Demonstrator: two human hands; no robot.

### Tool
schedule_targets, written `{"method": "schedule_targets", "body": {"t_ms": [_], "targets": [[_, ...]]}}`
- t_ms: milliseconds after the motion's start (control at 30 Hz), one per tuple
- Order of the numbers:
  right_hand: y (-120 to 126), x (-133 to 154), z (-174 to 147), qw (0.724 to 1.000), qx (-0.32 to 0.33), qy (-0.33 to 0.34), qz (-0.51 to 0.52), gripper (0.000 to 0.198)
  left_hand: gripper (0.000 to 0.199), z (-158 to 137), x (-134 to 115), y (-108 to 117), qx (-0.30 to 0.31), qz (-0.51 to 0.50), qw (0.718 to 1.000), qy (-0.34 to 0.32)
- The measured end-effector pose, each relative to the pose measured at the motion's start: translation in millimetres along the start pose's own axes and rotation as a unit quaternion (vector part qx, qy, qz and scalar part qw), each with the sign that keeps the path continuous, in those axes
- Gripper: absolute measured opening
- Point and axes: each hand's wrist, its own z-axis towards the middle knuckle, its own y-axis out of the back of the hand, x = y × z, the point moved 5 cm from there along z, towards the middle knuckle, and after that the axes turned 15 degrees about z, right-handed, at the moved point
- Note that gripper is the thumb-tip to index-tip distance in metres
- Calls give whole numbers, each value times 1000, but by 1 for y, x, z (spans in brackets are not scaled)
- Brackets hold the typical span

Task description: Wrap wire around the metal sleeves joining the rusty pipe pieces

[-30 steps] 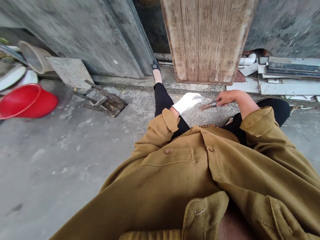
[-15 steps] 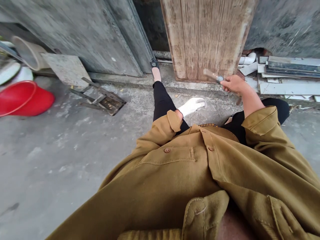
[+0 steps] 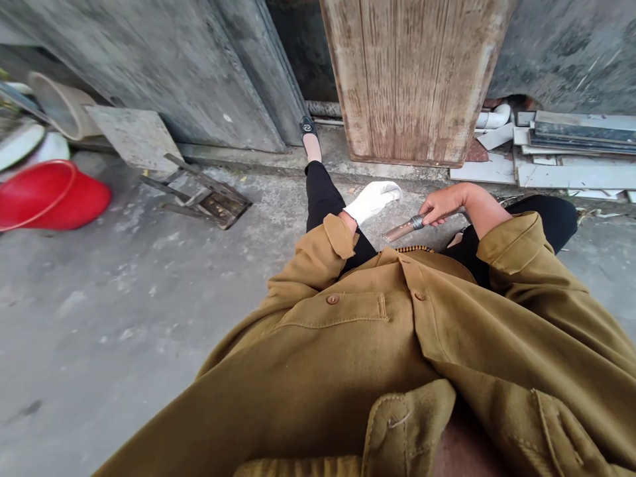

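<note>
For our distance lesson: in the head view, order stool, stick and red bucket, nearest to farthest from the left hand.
1. Stick, in the right hand.
2. Stool, off to the left.
3. Red bucket, at the picture's left edge.

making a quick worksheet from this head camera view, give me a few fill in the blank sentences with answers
1. The left hand wears a ____ glove.
2. The wrapped tool is held in the person's ____.
3. The upright panel beyond the hands is made of ____.
4. The person's trousers are ____ in colour.

Missing words: white; right hand; wood; black.
</note>
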Motion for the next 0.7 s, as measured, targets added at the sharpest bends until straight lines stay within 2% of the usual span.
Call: {"method": "schedule_targets", "body": {"t_ms": [33,67,133,200,267,300,367,433,500,567,600,633,700], "targets": [[-1,7,-5,999,1,39,22,54,15,1,2,-2,-8,-9,1000,9],[3,13,-12,995,-23,82,48,57,13,2,3,-6,-15,-20,999,21],[23,19,-30,967,-159,161,115,61,13,1,6,-14,-10,-49,998,44],[48,13,-48,906,-334,197,172,59,17,-3,2,-24,30,-74,996,40],[66,-3,-56,860,-456,145,178,53,21,-9,-5,-28,76,-82,994,21],[72,-10,-54,851,-490,98,158,49,22,-11,-9,-28,92,-81,992,13],[76,-20,-45,857,-510,-3,72,39,23,-13,-15,-23,111,-74,991,-2],[72,-22,-29,884,-460,-75,-37,32,21,-12,-18,-14,104,-64,992,-21],[57,-20,-11,929,-340,-103,-99,30,19,-8,-16,-3,68,-45,996,-36],[33,-17,4,974,-187,-96,-90,30,17,-4,-10,6,26,-26,999,-37],[22,-15,8,987,-119,-85,-73,31,16,-2,-7,10,9,-18,999,-32],[12,-12,11,994,-69,-70,-56,35,16,-1,-3,13,-4,-13,1000,-26],[0,-6,14,998,-18,-40,-35,42,16,1,3,15,-17,-7,1000,-15]]}}
